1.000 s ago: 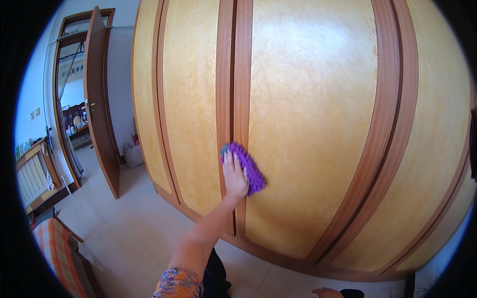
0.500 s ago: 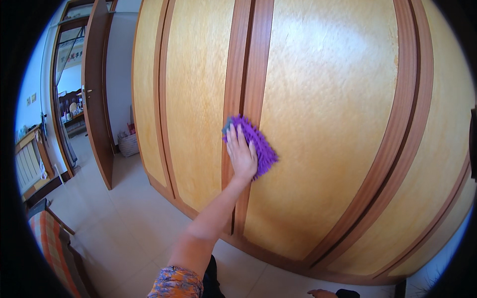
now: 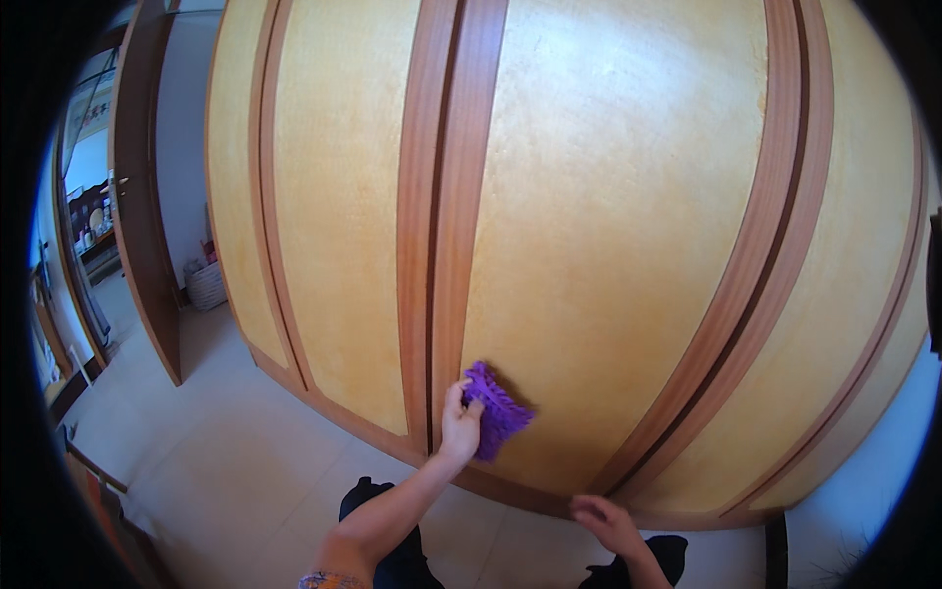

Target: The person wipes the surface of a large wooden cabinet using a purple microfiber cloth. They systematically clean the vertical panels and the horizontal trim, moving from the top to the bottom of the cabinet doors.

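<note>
A purple chenille cleaning mitt [image 3: 502, 417] is against the lower part of the yellow wardrobe door [image 3: 589, 294], just right of a brown upright trim strip. My left hand [image 3: 461, 427] grips the mitt by its left edge, fingers closed around it. Lower down and to the right, my right hand [image 3: 606, 523] hangs near the wardrobe's base board. It holds nothing I can see; its fingers point left, slightly curled and apart.
Tall wardrobe doors with brown trim fill most of the view. At the left, a brown room door [image 3: 147, 196] stands ajar beside a woven basket [image 3: 206, 285]. Pale floor tiles [image 3: 226, 461] run along the wardrobe's foot. Part of a chair [image 3: 108, 510] shows at lower left.
My left hand has moved down the door with the mitt, from flat on top of it to gripping its edge. More of my right hand has come into view.
</note>
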`<state>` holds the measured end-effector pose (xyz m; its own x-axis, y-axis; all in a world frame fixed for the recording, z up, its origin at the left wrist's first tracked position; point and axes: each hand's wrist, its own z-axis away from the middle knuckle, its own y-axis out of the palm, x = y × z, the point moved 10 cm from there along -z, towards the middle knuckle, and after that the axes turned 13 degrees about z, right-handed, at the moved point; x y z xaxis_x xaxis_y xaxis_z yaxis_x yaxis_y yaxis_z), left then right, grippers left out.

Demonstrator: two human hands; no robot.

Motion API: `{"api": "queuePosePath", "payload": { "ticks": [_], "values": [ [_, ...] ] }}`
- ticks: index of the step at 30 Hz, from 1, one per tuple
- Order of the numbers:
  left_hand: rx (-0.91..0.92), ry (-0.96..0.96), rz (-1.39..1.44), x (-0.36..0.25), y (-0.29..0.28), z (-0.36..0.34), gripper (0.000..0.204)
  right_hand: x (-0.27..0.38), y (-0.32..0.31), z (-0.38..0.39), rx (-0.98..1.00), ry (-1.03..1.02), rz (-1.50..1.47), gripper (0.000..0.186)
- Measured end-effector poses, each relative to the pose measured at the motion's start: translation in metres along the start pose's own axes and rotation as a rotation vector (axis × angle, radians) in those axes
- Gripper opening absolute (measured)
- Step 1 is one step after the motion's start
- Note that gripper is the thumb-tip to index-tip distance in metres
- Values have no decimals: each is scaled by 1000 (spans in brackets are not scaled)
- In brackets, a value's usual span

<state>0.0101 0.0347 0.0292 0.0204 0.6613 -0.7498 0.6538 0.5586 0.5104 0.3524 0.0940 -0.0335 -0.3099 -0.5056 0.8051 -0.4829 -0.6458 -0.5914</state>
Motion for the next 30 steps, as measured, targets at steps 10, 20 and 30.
{"api": "queuePosePath", "payload": {
  "ticks": [10, 20, 30],
  "values": [
    [589, 42, -314, -23, 82, 92, 40, 17, 58, -74, -362, 162, -1156, 34],
    [325, -92, -249, -20, 35, 71, 27, 280, -254, 26, -1633, -544, 675, 50],
    [635, 223, -586, -39, 76, 96, 18, 163, -190, -37, -1253, -467, 1263, 42]
  ]
}}
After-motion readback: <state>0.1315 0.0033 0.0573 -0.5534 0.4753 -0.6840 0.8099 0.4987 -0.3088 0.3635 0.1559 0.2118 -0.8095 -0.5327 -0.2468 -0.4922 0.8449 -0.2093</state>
